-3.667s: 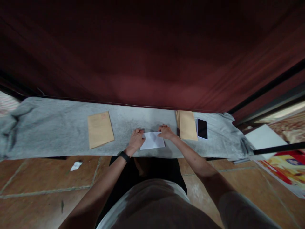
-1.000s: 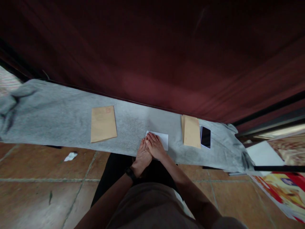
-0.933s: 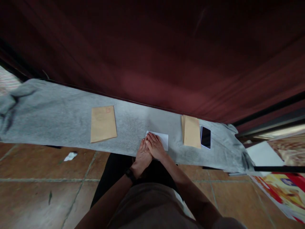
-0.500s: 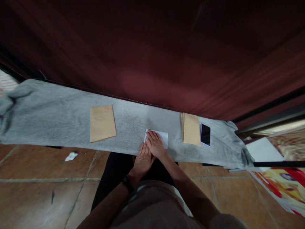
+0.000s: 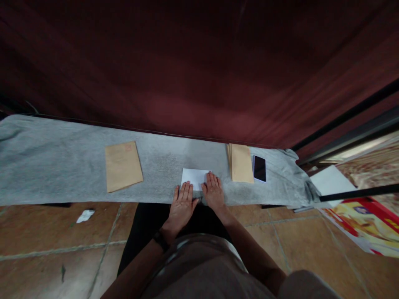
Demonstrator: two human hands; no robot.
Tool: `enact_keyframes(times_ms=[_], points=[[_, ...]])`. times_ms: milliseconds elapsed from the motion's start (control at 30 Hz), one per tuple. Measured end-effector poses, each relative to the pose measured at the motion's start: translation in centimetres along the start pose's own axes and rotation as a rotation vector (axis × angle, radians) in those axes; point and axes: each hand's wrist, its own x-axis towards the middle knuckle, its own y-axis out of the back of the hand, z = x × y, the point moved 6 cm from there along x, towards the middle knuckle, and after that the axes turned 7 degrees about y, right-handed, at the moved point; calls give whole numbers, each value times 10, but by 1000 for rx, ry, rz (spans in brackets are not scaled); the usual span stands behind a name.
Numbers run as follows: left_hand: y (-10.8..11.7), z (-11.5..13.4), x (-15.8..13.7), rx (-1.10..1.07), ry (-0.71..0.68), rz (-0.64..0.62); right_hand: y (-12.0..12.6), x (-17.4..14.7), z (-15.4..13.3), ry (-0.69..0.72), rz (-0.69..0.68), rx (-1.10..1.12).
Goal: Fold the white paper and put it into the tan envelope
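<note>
A white sheet of paper, apparently folded, lies flat on the grey cloth in front of me. My left hand rests open with its fingertips on the paper's near left part. On the near right part, my right hand lies flat with fingers stretched out. To the left is a brown envelope with a faint red mark at its upper corner. A small stack of brown envelopes lies to the right of my right hand.
Right of the stack lies a phone with a dark screen. A dark red curtain hangs along the cloth's far edge. Black bars and a colourful printed box or sheet are at the right. Crumpled white tissue lies on the tiled floor.
My right hand has slid right along the paper, away from my left hand, which it had overlapped. More of the paper shows now. The view has turned slightly.
</note>
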Motion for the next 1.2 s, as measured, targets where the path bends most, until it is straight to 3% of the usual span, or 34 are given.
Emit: enact_keyframes(times_ms=[167,367,767,1200], points=[[6,14,35,-54,-12,-34,-2,-1,1,-13,-26,-20],[-11,19,60,-67,-45,-58,-4,-2,1,5,-5,-39],[-4,-11,14,93,-58,-16,-3,-3,-1,38,20,-79],[-1,-11,9,106,-119,-103,3,-15,4,84,5,-28]])
